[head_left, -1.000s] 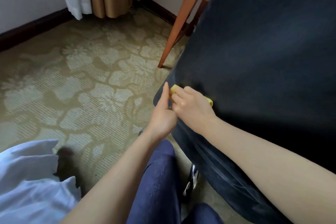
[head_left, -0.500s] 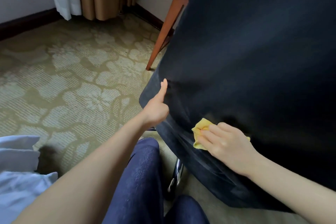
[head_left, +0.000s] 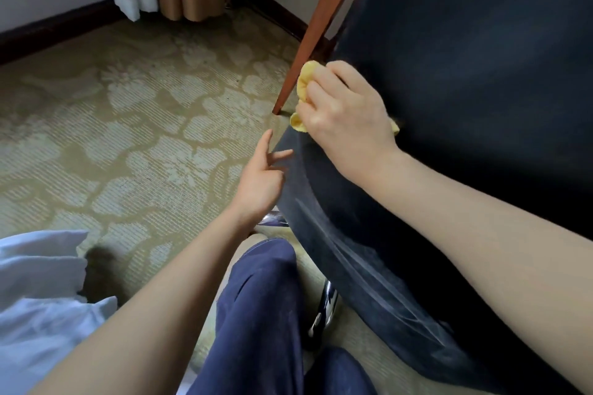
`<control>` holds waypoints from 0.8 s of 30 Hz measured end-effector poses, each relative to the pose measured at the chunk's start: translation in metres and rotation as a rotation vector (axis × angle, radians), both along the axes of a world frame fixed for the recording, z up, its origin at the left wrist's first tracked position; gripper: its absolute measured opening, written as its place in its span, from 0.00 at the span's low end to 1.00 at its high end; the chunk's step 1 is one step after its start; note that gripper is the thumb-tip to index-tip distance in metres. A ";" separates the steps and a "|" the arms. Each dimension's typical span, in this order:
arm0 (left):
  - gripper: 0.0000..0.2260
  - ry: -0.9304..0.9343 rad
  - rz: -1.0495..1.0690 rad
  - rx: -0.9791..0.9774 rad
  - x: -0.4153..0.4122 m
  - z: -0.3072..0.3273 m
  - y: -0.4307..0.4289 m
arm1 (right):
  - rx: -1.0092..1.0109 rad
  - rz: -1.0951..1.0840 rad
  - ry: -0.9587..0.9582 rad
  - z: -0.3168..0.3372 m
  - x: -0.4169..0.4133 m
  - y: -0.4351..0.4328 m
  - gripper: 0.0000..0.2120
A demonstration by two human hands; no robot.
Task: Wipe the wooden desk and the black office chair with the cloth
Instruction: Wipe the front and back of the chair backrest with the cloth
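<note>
Yellow cloth (head_left: 305, 78) beneath curled right hand (head_left: 346, 115)

Bare forearms (head_left: 154, 308) L & R; navy-blue trousers (head_left: 260, 305) w/ soft creases

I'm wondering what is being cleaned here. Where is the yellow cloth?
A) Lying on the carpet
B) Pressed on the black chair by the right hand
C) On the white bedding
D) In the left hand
B: the right hand grips the cloth against the chair, while the left hand holds nothing.
</note>
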State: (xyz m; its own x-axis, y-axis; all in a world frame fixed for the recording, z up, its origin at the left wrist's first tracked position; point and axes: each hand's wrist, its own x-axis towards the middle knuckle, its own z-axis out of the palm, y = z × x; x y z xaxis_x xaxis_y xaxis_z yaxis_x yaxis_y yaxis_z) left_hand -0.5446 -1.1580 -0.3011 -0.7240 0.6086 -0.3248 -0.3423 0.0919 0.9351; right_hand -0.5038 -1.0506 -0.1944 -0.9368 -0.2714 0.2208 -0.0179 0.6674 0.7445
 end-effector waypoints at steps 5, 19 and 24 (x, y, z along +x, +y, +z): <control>0.32 0.028 0.067 -0.071 -0.006 -0.011 -0.008 | 0.061 -0.091 -0.276 -0.055 0.003 0.006 0.15; 0.31 0.144 -0.117 -0.065 0.011 0.019 -0.001 | 0.049 -0.056 -0.741 -0.092 0.132 0.010 0.19; 0.24 0.099 -0.147 -0.124 0.044 0.027 -0.016 | -0.288 0.046 -0.494 -0.051 0.174 0.009 0.08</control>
State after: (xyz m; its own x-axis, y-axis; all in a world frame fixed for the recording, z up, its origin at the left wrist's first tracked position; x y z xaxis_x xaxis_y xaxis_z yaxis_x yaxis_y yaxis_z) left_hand -0.5010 -1.1743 -0.2742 -0.6625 0.6698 -0.3353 -0.2240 0.2500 0.9420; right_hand -0.3302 -1.0418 -0.2457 -0.9363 -0.3077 -0.1696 -0.3512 0.8324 0.4287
